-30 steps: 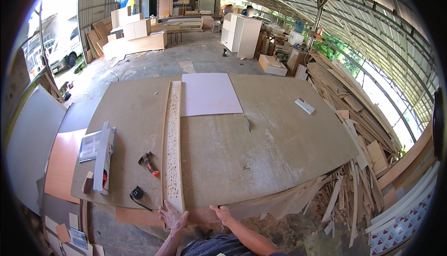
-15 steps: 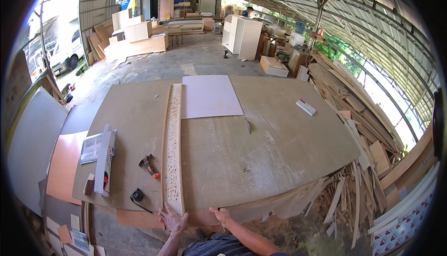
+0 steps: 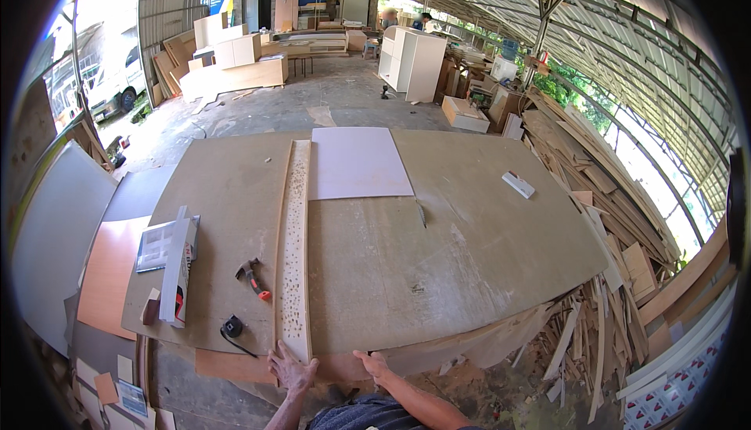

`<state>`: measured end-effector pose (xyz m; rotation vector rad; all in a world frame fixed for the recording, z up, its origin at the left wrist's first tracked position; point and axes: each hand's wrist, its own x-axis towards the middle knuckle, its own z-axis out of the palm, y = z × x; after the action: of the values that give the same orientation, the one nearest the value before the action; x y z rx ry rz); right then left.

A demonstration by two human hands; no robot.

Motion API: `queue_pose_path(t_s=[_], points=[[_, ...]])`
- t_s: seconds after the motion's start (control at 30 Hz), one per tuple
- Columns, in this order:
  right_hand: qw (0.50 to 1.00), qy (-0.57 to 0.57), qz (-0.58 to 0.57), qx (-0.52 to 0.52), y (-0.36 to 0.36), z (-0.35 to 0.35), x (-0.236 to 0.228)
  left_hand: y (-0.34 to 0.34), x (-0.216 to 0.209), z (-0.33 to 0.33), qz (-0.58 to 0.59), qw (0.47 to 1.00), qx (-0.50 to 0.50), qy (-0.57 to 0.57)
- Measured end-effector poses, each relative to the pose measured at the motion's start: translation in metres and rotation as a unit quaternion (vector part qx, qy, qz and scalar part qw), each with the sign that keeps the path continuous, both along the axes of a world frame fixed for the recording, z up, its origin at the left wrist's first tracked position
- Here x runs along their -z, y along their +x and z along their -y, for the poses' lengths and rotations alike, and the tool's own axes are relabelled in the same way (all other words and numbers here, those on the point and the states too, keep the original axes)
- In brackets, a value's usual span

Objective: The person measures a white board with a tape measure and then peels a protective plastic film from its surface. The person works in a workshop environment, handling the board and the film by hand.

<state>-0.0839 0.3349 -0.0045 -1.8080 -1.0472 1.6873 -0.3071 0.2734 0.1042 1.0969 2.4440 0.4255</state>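
A long, narrow wooden panel [image 3: 296, 227] with raised edges and brown speckles or dabs along its face lies lengthwise on the large brown work table [image 3: 485, 250]. My left hand [image 3: 292, 370] rests on its near end, fingers spread and thumb out to the right. My right hand [image 3: 374, 366] is at the table's front edge, right of the panel, with its fingers curled; whatever is in them, if anything, is too small to make out. Left of the panel lie a claw hammer [image 3: 252, 279] with a black and red handle and a black tape measure [image 3: 231, 326].
A white sheet [image 3: 360, 163] lies beside the panel's far end. A long metallic bar [image 3: 177, 266] and a red-handled saw [image 3: 181, 299] are at the left. A small white piece [image 3: 518, 184] sits at the far right. Scrap wood [image 3: 583, 328] is heaped beside the table.
The view has shifted slightly, so the scene sits a little further right. Both hands keep their places at the panel end and the table edge.
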Motion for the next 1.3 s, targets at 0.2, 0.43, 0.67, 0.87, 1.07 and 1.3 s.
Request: queue_pose_path(t_s=[0.2,0.43,0.67,0.87,1.07,1.3], points=[[1.000,0.008,0.017,0.011,0.001,0.000,0.013,0.003,-0.005,-0.001,0.005,1.000,0.002,-0.004],[1.000,0.011,-0.018,0.015,0.000,0.003,-0.004,0.001,-0.006,0.000,0.014,1.000,0.005,0.002],[0.999,0.020,-0.029,0.019,0.002,0.004,0.003,0.002,-0.010,-0.001,0.016,1.000,0.009,-0.001],[1.000,0.014,-0.005,0.000,0.002,0.003,-0.002,0.001,-0.004,0.001,0.005,1.000,0.004,0.007],[1.000,0.003,-0.009,-0.012,0.005,0.001,0.006,0.003,-0.010,0.000,0.009,1.000,0.007,-0.005],[1.000,0.017,0.004,0.013,0.003,0.003,0.008,0.003,-0.011,0.000,0.012,1.000,0.009,-0.003]])
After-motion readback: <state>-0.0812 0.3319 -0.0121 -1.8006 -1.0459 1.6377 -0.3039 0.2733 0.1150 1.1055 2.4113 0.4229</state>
